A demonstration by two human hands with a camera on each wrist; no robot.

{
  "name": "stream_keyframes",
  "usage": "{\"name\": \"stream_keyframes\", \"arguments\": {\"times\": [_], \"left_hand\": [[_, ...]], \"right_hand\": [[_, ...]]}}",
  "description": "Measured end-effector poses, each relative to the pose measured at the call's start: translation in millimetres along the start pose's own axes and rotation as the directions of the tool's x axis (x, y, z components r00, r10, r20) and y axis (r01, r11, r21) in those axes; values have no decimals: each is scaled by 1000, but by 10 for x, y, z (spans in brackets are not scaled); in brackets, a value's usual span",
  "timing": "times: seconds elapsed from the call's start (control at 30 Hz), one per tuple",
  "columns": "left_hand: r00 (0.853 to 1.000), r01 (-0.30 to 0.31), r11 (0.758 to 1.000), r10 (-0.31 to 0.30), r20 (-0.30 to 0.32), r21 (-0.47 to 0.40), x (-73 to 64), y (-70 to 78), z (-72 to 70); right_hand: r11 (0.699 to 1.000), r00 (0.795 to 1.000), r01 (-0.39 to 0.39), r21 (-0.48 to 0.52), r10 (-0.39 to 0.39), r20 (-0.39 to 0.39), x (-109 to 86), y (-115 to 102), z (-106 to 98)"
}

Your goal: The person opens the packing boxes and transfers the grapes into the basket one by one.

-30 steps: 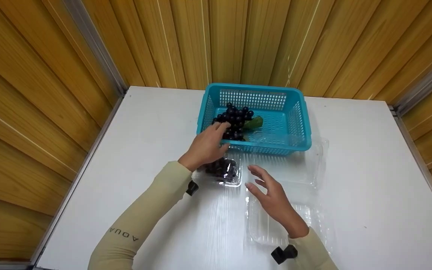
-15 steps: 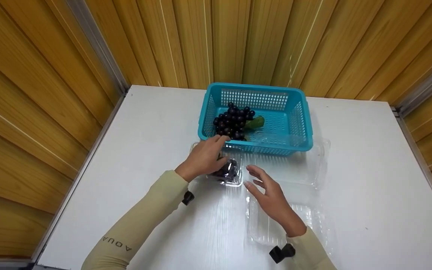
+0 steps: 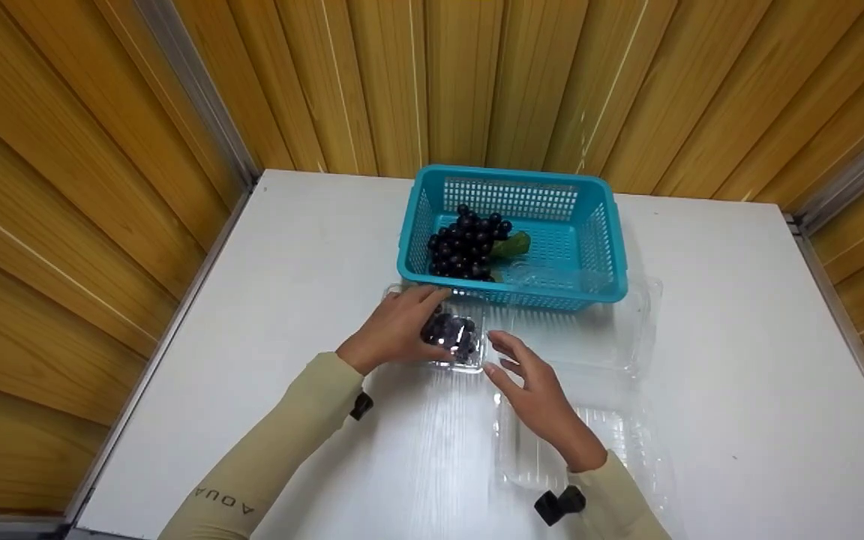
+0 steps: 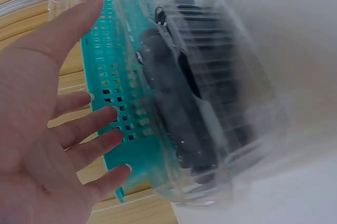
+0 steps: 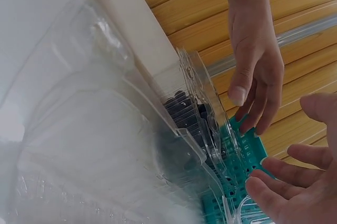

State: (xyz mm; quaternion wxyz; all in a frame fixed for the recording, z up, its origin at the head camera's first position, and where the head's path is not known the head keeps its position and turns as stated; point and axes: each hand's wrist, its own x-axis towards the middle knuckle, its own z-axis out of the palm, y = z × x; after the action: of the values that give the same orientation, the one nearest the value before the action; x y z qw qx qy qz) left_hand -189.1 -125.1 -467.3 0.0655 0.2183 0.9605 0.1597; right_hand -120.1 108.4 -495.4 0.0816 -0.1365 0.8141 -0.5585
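A clear plastic clamshell (image 3: 469, 363) holding dark grapes (image 3: 453, 336) lies in front of the turquoise basket. Over its left side hovers my left hand (image 3: 396, 324), fingers spread and gently bent. In the left wrist view, that hand (image 4: 37, 129) stands above the clamshell with nothing in its grasp. To the right of the clamshell, my right hand (image 3: 541, 394) is held with thumb and fingers parted and relaxed. The right wrist view shows both hands apart above the clear plastic. Whether the left fingertips touch the lid is hard to tell.
The turquoise basket (image 3: 612, 247) stands at the back with a bunch of black grapes (image 3: 462, 244) and a green leaf-like piece (image 3: 513, 244) inside. Another clear container (image 3: 574, 442) lies beneath the right hand, its upper part reaching the basket's front. Wood-patterned walls (image 3: 529, 82) enclose the table.
My left hand has moved back from the basket's front edge to the clamshell of grapes. The right hand has barely moved.
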Motion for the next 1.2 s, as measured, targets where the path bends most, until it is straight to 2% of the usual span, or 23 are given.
{"name": "stream_keyframes", "arguments": {"times": [0.13,0.23,0.43,0.6,0.73,0.93,1.2], "left_hand": [[1000,-8,999,7,26,39,-3,-90,65],[999,9,999,-11,40,42,5,-142,109],[999,35,998,-36,24,47,11,-159,202],[999,45,998,-45,1,51,-12,-165,274],[998,45,999,-44,-37,22,-53,-181,326],[997,26,1000,-27,-72,-9,-129,-198,389],[991,7,999,-12,-133,-39,-198,-214,428]], "right_hand": [[1000,1000,5,-4,-5,8,4,-14,17],[1000,1000,16,-18,-16,8,5,-13,30],[999,999,32,-27,-32,1,13,18,51],[999,999,39,-32,-39,7,17,2,66],[998,999,45,-38,-44,9,16,-16,77],[996,997,52,-78,-48,59,16,-15,107],[988,997,14,-155,-2,80,22,-23,168]]}}
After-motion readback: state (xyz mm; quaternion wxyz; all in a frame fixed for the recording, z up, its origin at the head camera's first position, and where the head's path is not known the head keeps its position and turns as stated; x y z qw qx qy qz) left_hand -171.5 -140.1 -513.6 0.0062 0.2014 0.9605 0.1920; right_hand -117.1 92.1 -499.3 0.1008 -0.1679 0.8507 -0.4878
